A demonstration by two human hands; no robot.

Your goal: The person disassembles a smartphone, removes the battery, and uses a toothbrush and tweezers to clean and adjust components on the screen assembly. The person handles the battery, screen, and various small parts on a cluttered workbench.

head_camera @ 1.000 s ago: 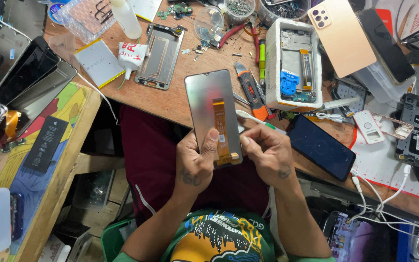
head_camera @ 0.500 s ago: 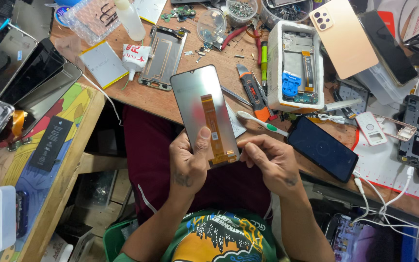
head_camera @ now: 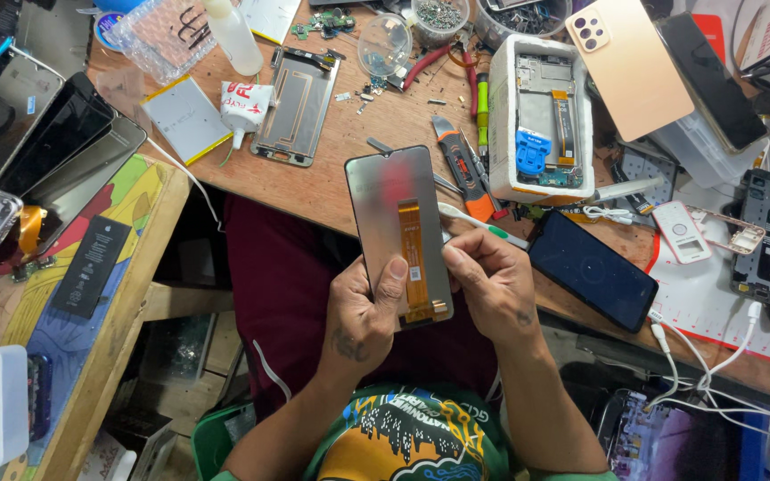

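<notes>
I held the phone screen panel point(head_camera: 398, 233) upright over my lap, its grey back toward me and its top edge reaching past the near edge of the tabletop point(head_camera: 349, 142). My left hand point(head_camera: 363, 307) was closed around the panel's lower left side, thumb pressed flat beside the orange flex ribbon point(head_camera: 412, 258) that ran down the middle; the fingers behind the panel were hidden, so I could not see how they lay. My right hand point(head_camera: 492, 281) gripped the panel's lower right edge, fingers curled so tightly that their tips and whatever they pinched were out of sight. The glass face of the panel was turned away and could not be seen. Just right of the panel a white pen-like tool with a green tip point(head_camera: 483, 224) lay partly behind my right hand. Further right of the panel sat a dark phone point(head_camera: 592, 270), and up-right of it a white tray holding an opened phone body point(head_camera: 543, 116). Left of the panel lay a bare metal phone frame point(head_camera: 296, 107) and a white glue tube point(head_camera: 244, 105). Above the panel a heap of small parts was too cluttered to tell apart, and the far right things were cut off by the picture's edge.
</notes>
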